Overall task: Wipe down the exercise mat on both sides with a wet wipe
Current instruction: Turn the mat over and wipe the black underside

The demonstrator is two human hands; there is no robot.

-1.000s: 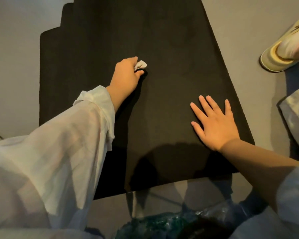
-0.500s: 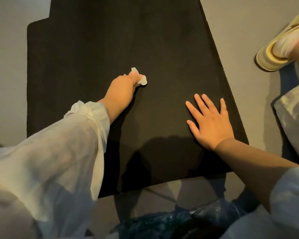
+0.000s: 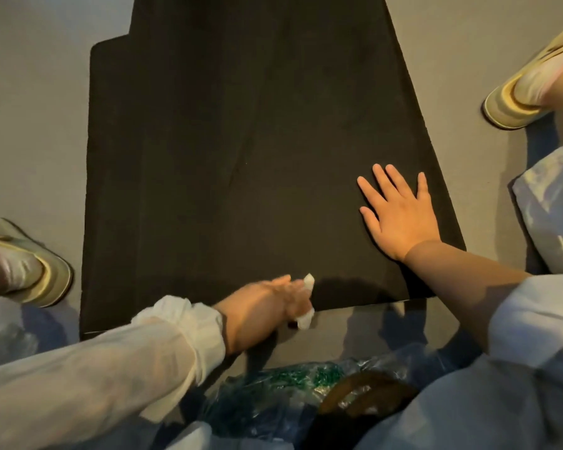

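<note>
1. Head view: the black mat (image 3: 241,141) is spread over the middle of the frame.
2. The wet wipe (image 3: 306,315) is squeezed in the left hand (image 3: 260,306), bottom middle.
3. The right hand (image 3: 400,212) is laid flat, fingers apart, on the mat.

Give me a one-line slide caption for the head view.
Left hand grips a wet wipe at the black exercise mat's near edge while the right hand presses flat on it.

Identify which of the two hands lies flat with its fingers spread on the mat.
The right hand: it presses palm-down on the black mat, while the left hand grips the wet wipe at the near edge.
</note>
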